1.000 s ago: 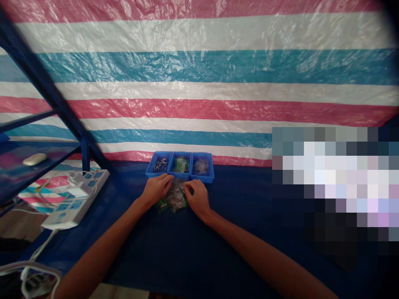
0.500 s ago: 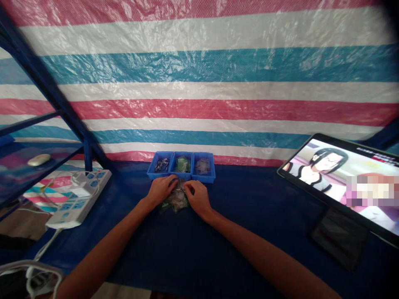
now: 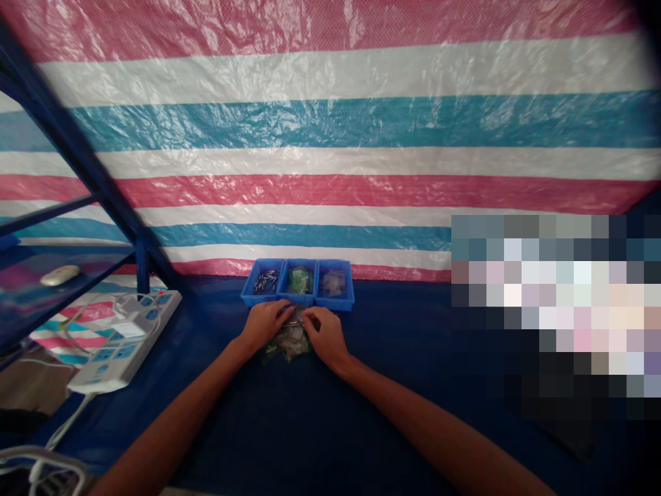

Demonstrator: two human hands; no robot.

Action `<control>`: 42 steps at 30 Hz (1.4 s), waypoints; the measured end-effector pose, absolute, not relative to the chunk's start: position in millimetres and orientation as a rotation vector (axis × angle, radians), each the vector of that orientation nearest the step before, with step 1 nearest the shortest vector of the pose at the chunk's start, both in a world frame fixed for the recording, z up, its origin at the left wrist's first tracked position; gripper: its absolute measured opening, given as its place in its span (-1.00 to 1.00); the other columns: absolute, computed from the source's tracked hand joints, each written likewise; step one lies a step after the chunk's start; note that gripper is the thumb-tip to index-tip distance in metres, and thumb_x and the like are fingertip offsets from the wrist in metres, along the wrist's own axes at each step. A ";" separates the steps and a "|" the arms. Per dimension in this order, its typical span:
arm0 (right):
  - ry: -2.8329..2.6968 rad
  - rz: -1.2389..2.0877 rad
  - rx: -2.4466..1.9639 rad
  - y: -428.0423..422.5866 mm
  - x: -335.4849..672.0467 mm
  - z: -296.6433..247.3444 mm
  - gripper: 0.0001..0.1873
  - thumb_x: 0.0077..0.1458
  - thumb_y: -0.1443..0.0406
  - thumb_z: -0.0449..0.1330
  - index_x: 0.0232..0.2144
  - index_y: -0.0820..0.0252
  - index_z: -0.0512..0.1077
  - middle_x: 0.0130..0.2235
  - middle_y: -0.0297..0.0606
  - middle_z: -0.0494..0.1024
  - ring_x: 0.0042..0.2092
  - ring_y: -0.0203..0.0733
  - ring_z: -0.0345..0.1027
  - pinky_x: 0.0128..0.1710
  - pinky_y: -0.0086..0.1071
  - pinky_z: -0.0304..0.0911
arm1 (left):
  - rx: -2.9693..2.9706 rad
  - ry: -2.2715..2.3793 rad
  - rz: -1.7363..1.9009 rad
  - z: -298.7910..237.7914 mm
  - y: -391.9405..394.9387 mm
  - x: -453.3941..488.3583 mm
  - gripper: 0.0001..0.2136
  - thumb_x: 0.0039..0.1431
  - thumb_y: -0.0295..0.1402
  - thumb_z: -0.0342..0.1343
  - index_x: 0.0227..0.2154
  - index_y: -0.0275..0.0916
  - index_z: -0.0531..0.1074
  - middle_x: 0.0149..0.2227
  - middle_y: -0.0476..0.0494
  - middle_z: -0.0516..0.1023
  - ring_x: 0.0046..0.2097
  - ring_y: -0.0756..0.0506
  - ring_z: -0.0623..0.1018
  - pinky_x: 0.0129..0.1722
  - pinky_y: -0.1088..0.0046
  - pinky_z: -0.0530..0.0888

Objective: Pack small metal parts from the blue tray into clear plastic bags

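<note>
Just in front of the blue bins, my left hand (image 3: 266, 324) and my right hand (image 3: 326, 336) face each other with bent fingers. Between their fingertips is a small clear plastic bag (image 3: 295, 319), pinched from both sides, with a thin shiny metal piece at it. Below it on the table lies a heap of clear and greenish plastic packets (image 3: 292, 343). Three joined blue bins (image 3: 297, 302) stand behind: the left one holds small metal pins (image 3: 266, 281), the middle one greenish packets (image 3: 299, 280), the right one clear packets (image 3: 333, 283).
A white power strip (image 3: 111, 362) with plugs and cables lies on the left of the blue table (image 3: 289, 427). Beyond it, a pale computer mouse (image 3: 60, 275) sits on a shelf. A striped plastic sheet (image 3: 330, 124) hangs behind. The right side is pixelated.
The view has tilted slightly. Both hands stay at the same spot before the bins, their fingers shifting only a little. The screen area at right is now pixelated.
</note>
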State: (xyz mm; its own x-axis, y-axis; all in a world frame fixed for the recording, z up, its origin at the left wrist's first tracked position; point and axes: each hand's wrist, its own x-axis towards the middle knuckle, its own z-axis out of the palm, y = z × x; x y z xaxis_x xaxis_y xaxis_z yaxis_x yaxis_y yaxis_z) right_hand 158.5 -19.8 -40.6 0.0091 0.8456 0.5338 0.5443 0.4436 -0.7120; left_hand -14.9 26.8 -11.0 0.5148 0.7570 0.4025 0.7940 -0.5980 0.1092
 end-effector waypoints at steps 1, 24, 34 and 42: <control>-1.662 0.368 -1.220 -19.6 158.4 -40.9 -0.85 0.06 0.39 0.06 -0.40 0.18 0.44 -0.40 -0.26 0.52 -0.33 -0.17 0.33 -0.29 -0.36 0.19 | -2.659 -1.364 -0.633 -11.2 26.9 -15.0 -0.76 0.24 -0.22 -0.05 -0.23 -0.18 0.46 -0.36 -0.10 0.59 -0.37 -0.07 0.56 -0.41 0.51 0.36; -1.600 0.418 -1.142 -23.2 158.6 -34.7 -0.83 0.11 0.39 0.04 -0.35 0.19 0.43 -0.37 -0.27 0.44 -0.34 -0.22 0.30 -0.29 -0.39 0.19 | -2.572 -1.158 -1.095 -17.7 28.0 -17.5 -0.81 0.22 -0.26 0.01 -0.31 -0.25 0.45 -0.45 -0.05 0.57 -0.46 0.03 0.52 -0.44 0.60 0.37; -1.562 0.460 -1.065 -24.2 160.2 -33.1 -0.70 0.11 0.30 0.11 -0.07 0.17 0.35 -0.19 -0.21 0.35 -0.27 -0.23 0.26 -0.21 -0.36 0.23 | -2.455 -0.957 -1.275 -4.3 7.6 -17.2 -0.91 0.18 -0.38 0.07 -0.35 -0.29 0.41 -0.50 -0.02 0.53 -0.52 0.07 0.49 -0.45 0.61 0.36; -1.625 0.490 -0.995 -25.7 160.0 -31.1 -0.88 0.16 0.30 0.08 -0.32 0.18 0.41 -0.31 -0.26 0.37 -0.31 -0.25 0.27 -0.29 -0.41 0.21 | -2.586 -1.008 -1.320 -6.5 3.3 -16.4 -0.86 0.23 -0.34 -0.01 -0.34 -0.29 0.40 -0.42 -0.06 0.54 -0.47 0.06 0.50 -0.42 0.60 0.38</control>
